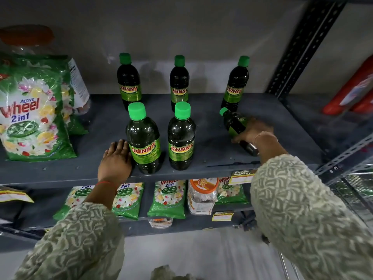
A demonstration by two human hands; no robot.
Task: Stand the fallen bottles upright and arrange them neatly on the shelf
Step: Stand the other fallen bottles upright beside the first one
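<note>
Tipping the fallen bottle (236, 126) upright is the step: the right hand (255, 132) grips its middle at the shelf (212, 126) front right. Pivot on the base, cap rising, clear of the back-right bottle (235, 85). The left hand (116, 160) rests flat, fingers (119, 144) together, touching the front-left bottle (144, 142).

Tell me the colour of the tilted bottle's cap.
Green cap, seen in the head view.
</note>
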